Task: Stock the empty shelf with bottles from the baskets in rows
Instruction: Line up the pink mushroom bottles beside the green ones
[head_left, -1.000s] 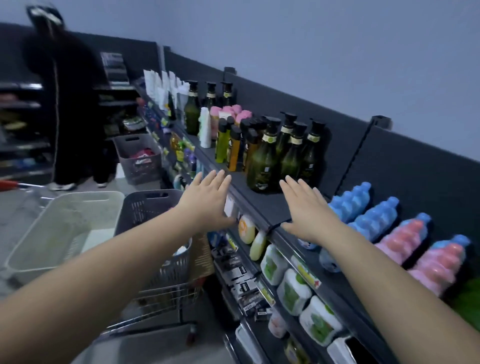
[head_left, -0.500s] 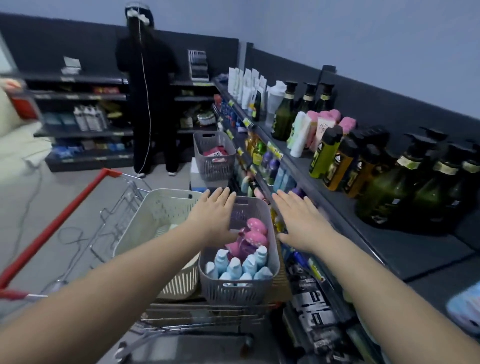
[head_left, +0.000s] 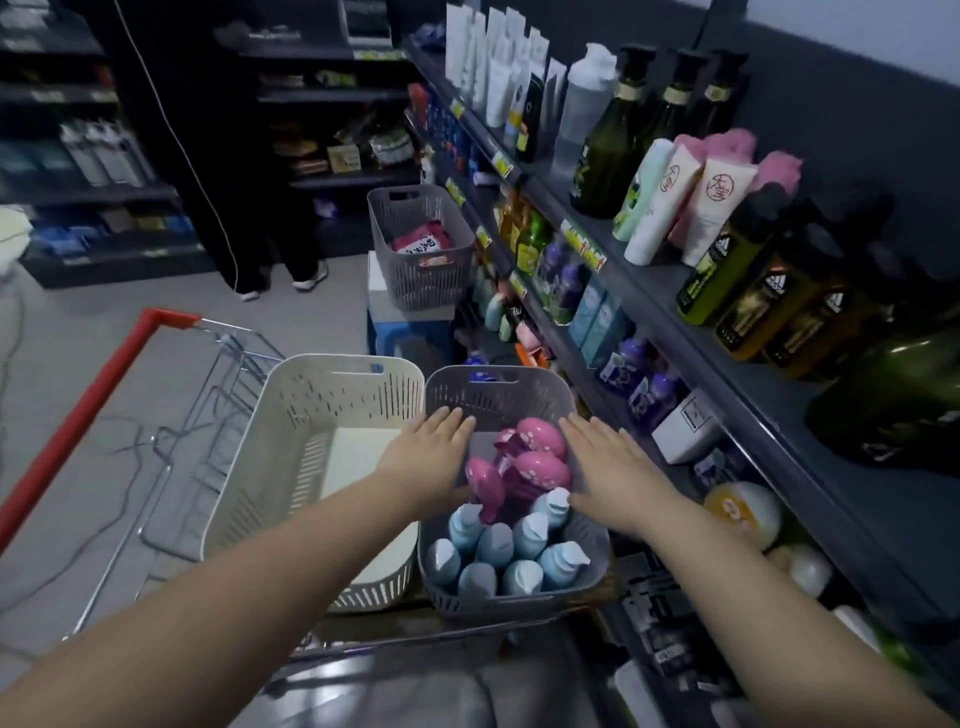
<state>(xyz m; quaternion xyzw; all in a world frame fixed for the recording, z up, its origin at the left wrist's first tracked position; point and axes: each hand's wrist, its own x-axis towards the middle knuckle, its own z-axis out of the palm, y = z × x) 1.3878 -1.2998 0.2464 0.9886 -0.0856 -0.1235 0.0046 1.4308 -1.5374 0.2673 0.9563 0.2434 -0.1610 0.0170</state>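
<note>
A grey basket (head_left: 592, 577) sits on a shopping cart and holds several blue bottles (head_left: 496, 545) at its near end and pink bottles (head_left: 540, 470) behind them. My left hand (head_left: 431, 457) hovers flat over the basket's left rim, fingers straight, holding nothing. Over the right rim my right hand (head_left: 613, 473) is spread flat too, its thumb close to a blue bottle cap. The dark top shelf (head_left: 727, 358) runs along the right.
A cream basket (head_left: 291, 415) sits left of the grey one in the cart with the red handle (head_left: 93, 395). Another grey basket (head_left: 421, 244) stands on a stool ahead. A person in black stands at the far shelves. Dark pump bottles (head_left: 613, 140) and tubes line the shelf.
My view swung from the shelf left and down to the cart. Both hands dropped from in front of the shelf edge to just above the grey basket, still flat and empty.
</note>
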